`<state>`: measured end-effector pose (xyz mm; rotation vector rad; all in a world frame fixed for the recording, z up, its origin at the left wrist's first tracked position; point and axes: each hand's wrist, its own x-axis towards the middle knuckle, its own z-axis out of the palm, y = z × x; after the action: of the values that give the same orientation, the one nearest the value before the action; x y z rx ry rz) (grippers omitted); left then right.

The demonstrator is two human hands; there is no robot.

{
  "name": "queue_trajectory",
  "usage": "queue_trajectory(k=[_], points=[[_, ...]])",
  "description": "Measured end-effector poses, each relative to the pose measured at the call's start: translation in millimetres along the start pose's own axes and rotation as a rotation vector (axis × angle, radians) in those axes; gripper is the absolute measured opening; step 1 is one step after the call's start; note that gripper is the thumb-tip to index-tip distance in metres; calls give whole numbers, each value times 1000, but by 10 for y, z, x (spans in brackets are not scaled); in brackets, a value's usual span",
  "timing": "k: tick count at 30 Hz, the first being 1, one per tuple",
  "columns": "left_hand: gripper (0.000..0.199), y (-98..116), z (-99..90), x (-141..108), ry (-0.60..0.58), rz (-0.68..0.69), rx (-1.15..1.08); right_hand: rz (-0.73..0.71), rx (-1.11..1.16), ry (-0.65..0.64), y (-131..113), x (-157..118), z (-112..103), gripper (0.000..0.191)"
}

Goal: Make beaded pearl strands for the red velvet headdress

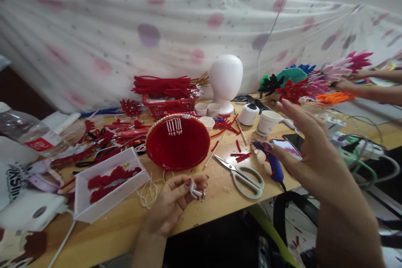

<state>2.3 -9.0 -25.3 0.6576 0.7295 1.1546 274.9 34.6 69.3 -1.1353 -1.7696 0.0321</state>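
My left hand [171, 203] is closed, thumb and fingers pinching a small strand of white beads [197, 194] with dark red bits. Beyond it stands a round red velvet headpiece [177, 150], edged with pearls and carrying a row of short white bead strings [174, 126]. My right hand [323, 171] is raised over the table's right part, fingers stretched and apart, holding nothing visible. Below and left of its fingers lies a blue glue gun [274, 165]. Scissors with pale green handles [248, 182] lie open between my hands.
A white foam head [226, 79] stands behind paper cups [268, 122] and a thread spool [249, 114]. At left are a white box [109, 186] of red flowers and a plastic bottle [31, 134]. Another person's arms [367, 90] reach in beside chenille flowers [336, 71].
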Motion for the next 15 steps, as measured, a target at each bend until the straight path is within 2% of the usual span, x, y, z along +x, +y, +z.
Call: queue_trajectory(k=[1, 2, 5, 6, 9, 12, 15], points=[[28, 25, 1, -9, -25, 8, -69, -56, 7, -69, -39, -27, 27, 64], [28, 41, 11, -16, -67, 12, -148, -77, 72, -193, -77, -71, 84, 67], [24, 46, 73, -36, -212, -4, -324, -14, 296, -546, -177, -270, 391, 71], [22, 39, 100, -46, -241, -12, -337, 5, 360, -595, -208, -342, 512, 71], [20, 5, 182, -84, -266, -32, -339, 131, 491, -627, -301, -508, 816, 73], [19, -39, 256, -110, -261, -64, -347, 316, 572, -546, -367, -559, 949, 49], [16, -61, 314, -110, -254, -84, -368, 335, 633, -515, -358, -526, 921, 17]])
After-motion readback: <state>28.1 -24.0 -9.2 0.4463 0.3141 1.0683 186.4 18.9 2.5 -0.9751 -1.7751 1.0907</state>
